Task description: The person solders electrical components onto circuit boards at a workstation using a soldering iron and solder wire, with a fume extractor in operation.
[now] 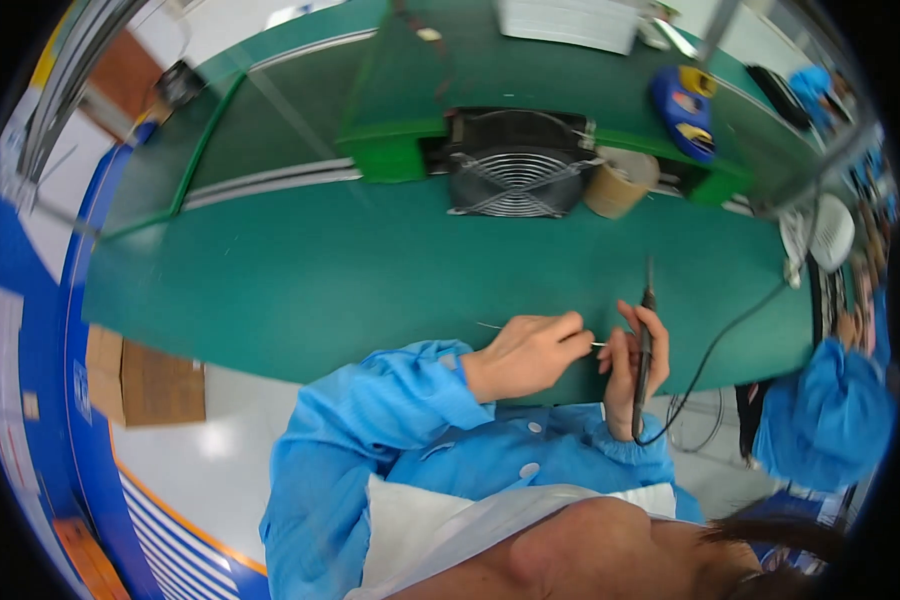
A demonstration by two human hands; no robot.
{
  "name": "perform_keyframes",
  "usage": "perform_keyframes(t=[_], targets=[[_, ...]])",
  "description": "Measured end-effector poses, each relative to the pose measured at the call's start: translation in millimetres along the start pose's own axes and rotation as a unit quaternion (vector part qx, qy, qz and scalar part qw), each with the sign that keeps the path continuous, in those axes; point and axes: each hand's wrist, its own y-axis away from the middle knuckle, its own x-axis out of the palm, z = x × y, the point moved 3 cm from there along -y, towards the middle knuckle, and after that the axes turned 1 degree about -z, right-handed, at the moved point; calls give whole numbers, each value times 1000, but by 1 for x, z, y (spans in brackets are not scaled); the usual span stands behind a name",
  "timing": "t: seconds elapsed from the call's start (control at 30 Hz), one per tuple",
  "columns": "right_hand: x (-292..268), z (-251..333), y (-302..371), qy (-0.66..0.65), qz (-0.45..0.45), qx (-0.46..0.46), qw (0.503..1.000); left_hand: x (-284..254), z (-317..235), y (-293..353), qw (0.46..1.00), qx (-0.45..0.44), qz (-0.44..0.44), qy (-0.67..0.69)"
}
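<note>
Gripping an iron (645,350) in our right hand (623,375), tip toward twelve o'clock, we pinched a wire (598,344) in our closed left hand (530,355), by the six-o'clock edge of the bench (300,280). Green surface stretched to the fan (520,180) at twelve; sheets (2,345) at nine were unreadable.

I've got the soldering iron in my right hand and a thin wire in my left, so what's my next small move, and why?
Perhaps steady the wire in your left hand before turning the soldering iron: the wire's pale end pokes out toward your right hand, while the iron's tip points away from you.
</note>
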Motion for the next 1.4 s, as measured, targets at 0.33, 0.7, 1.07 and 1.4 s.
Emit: perform_keyframes(t=[0.33,0.7,1.07,1.4], targets=[[5,8,-3,-4,61,16,998,-5,3,-6,999,-41,-18,-21],[2,14,-4,17,79,14,997,-9,-4,-15,998,-23,-22,-62],[2,12,-4,9,96,7,995,-6,-3,-13,998,-48,-8,-28],[2,12,-3,-3,92,13,996,-5,-4,-11,997,-69,7,-12]])
